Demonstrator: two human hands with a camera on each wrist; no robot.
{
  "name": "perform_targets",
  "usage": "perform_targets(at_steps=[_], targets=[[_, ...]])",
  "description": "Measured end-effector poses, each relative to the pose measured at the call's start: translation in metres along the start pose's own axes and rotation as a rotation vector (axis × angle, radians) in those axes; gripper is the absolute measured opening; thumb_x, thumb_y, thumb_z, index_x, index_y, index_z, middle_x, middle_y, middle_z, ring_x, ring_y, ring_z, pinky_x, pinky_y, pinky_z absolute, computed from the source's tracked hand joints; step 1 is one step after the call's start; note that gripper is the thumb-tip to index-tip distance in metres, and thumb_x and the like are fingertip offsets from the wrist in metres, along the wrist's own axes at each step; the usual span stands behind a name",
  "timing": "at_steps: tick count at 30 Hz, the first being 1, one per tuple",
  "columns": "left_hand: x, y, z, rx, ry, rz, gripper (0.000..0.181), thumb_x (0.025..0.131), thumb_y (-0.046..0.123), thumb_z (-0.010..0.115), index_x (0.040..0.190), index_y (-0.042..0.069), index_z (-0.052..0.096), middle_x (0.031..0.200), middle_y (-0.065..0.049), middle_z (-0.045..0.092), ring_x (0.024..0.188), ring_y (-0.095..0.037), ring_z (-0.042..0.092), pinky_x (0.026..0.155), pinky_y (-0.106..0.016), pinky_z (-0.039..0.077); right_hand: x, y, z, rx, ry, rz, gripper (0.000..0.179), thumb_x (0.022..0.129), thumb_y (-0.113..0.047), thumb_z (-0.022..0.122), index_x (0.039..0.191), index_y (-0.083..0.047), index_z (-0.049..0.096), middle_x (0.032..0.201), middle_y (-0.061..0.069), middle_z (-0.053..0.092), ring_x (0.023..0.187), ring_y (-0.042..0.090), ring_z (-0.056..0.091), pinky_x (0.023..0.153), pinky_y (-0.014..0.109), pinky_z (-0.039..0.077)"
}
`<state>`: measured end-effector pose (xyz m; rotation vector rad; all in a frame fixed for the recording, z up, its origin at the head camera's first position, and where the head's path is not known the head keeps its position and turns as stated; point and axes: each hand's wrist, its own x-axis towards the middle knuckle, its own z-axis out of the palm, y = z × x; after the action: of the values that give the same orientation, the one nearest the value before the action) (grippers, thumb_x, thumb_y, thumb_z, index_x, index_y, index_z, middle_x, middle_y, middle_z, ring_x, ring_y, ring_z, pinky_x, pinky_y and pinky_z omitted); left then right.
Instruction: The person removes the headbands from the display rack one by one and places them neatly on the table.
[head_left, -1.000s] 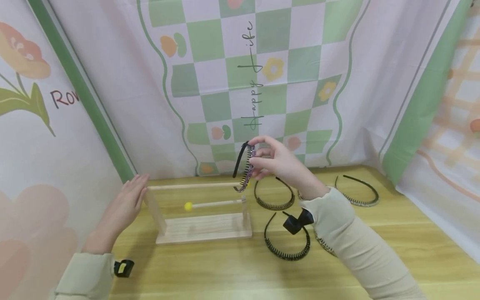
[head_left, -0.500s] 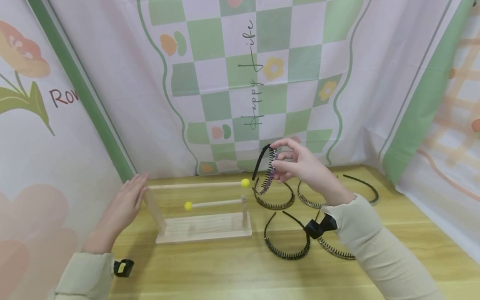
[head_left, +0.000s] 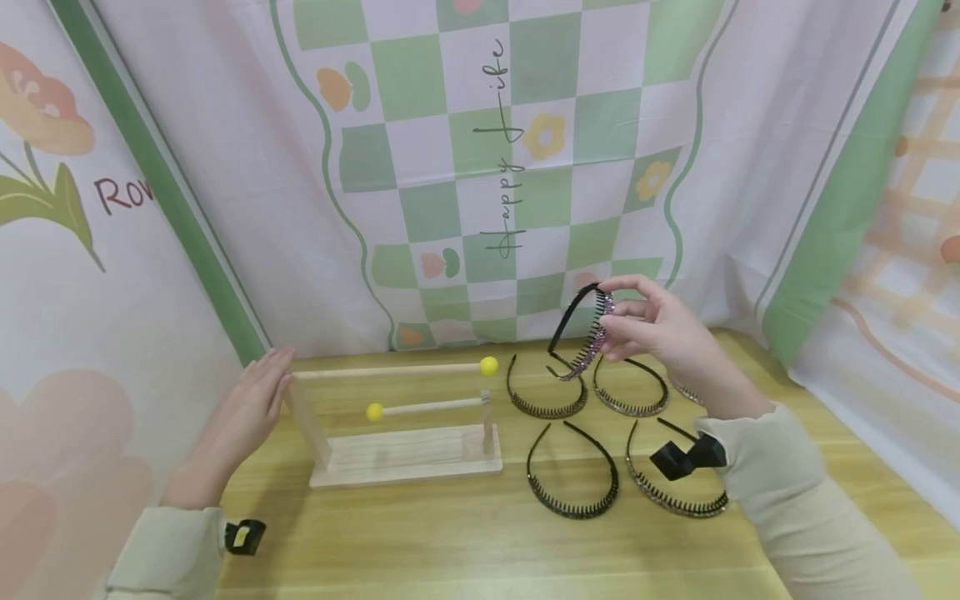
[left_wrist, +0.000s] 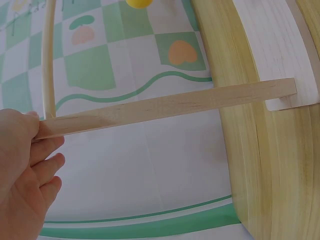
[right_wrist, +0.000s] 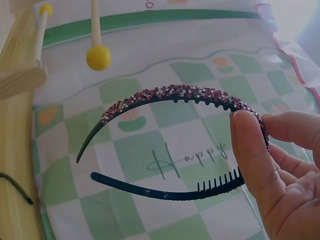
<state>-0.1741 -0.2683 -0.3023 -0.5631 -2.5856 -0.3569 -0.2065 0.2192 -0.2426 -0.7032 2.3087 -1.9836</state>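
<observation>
My right hand (head_left: 667,337) pinches a headband (head_left: 594,337) between thumb and fingers, up in the air at the right. The headband is black and toothed, its outer side covered in pink and silver glitter (right_wrist: 170,92); both its ends are free. My left hand (head_left: 251,408) holds the top of the left post (left_wrist: 150,106) of a wooden stand (head_left: 405,457), its thumb and fingers about the post's end in the left wrist view. Two rods tipped with yellow balls, an upper rod (head_left: 397,370) and a lower rod (head_left: 431,407), run across the stand, with no headband on them.
Several more headbands lie on the wooden table (head_left: 420,550) right of the stand, among them a black headband (head_left: 573,510), a glittery headband (head_left: 675,503) and a back headband (head_left: 547,411). A patterned curtain (head_left: 420,150) hangs close behind the table.
The right hand has moved right with the headband, from beside the upper rod's yellow ball to above the headbands on the table. The left hand and the stand have stayed in place.
</observation>
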Motion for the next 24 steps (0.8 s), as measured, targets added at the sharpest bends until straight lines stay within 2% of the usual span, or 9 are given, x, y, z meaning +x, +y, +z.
perform_targets(at_steps=[8, 15, 24], targets=[[0.000, -0.001, 0.000, -0.003, -0.004, 0.010, 0.038, 0.099, 0.006, 0.040, 0.131, -0.014, 0.038, 0.131, -0.032, 0.040, 0.124, -0.045, 0.033, 0.111, -0.044, 0.015, -0.016, 0.004, -0.023, 0.074, 0.034, -0.047, 0.039, 0.090, 0.000, 0.056, 0.125, -0.007, 0.042, 0.086, 0.011, 0.060, 0.070, 0.023, 0.064, 0.065, 0.037, 0.057], [-0.001, 0.000, -0.002, -0.014, -0.013, -0.003, 0.039, 0.100, 0.009, 0.038, 0.132, -0.013, 0.037, 0.132, -0.032, 0.039, 0.125, -0.045, 0.032, 0.111, -0.045, 0.014, -0.029, 0.007, -0.039, 0.032, 0.124, -0.028, 0.041, 0.089, -0.002, 0.058, 0.127, -0.007, 0.043, 0.087, 0.010, 0.062, 0.071, 0.022, 0.064, 0.066, 0.036, 0.057], [-0.001, -0.002, 0.000, -0.009, -0.020, 0.004, 0.039, 0.100, 0.008, 0.038, 0.132, -0.014, 0.037, 0.132, -0.033, 0.039, 0.125, -0.045, 0.032, 0.112, -0.042, 0.012, -0.046, 0.021, -0.067, 0.109, 0.209, -0.045, 0.041, 0.089, 0.005, 0.056, 0.127, -0.004, 0.046, 0.085, 0.009, 0.063, 0.068, 0.021, 0.065, 0.064, 0.032, 0.057]])
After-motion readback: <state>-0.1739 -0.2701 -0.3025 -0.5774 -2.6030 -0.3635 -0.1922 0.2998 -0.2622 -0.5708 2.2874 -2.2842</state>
